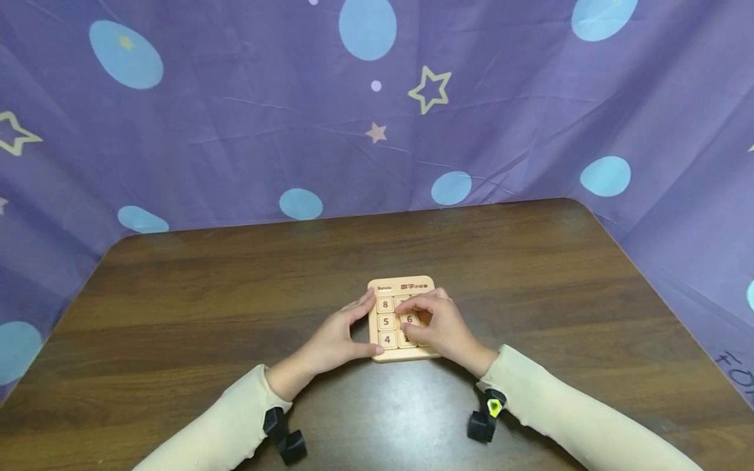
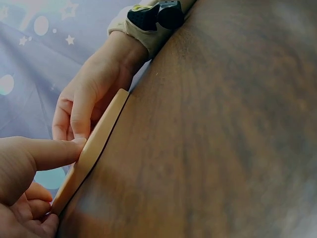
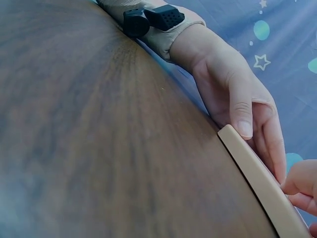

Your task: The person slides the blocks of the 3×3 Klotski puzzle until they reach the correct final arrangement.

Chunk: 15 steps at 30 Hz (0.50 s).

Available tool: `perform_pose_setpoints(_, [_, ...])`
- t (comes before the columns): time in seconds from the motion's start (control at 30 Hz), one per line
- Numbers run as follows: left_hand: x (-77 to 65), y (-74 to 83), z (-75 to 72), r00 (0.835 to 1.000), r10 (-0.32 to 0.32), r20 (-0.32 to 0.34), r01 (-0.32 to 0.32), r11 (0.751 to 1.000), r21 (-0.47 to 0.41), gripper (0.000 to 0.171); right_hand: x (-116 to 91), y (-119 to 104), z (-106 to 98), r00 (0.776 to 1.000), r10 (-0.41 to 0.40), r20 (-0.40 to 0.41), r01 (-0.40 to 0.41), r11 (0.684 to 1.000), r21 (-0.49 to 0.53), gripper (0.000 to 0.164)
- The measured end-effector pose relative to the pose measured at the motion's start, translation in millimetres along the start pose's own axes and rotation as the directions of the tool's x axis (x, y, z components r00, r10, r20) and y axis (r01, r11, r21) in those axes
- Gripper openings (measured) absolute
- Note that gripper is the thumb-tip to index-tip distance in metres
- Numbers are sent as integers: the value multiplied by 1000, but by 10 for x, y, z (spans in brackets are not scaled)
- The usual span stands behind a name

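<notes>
A pale wooden number sliding puzzle (image 1: 406,355) lies flat on the table, printed lettering along its far edge. Tiles 8 (image 1: 385,305), 5 (image 1: 385,322) and 4 (image 1: 387,339) form its left column; tile 6 (image 1: 409,319) shows in the middle. My left hand (image 1: 332,337) holds the board by its left side, thumb at the near corner and fingers along the edge farther up. Over the middle and right columns is my right hand (image 1: 442,324), its thumb and index fingertips touching the tiles. That hand hides most of the right column.
The brown wooden table (image 1: 235,281) has rounded far corners. Behind it hangs a purple curtain (image 1: 265,131) with stars and blue ovals. Each wrist wears a black camera mount, one on the left (image 1: 285,437) and one on the right (image 1: 484,418).
</notes>
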State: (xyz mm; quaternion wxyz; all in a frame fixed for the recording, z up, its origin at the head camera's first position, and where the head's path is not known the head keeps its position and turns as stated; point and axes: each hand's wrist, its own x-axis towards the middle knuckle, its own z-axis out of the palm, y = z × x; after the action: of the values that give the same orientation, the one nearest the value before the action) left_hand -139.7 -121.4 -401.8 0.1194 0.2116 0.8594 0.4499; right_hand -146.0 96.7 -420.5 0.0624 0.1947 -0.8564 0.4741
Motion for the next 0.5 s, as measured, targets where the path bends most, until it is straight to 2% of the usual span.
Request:
perform_pose_setpoints(0.23, [2,-12,17,1000,-2,-6,3,1000,3,88,-37,44,-90,1000,-28,-4,28,1000,-7,25])
perform_pose_setpoints(0.5, [0,-8,13,1000,-6,-9,6,1000,3,87,-79,87,-160,1000,-11,-17,11,1000,-7,27])
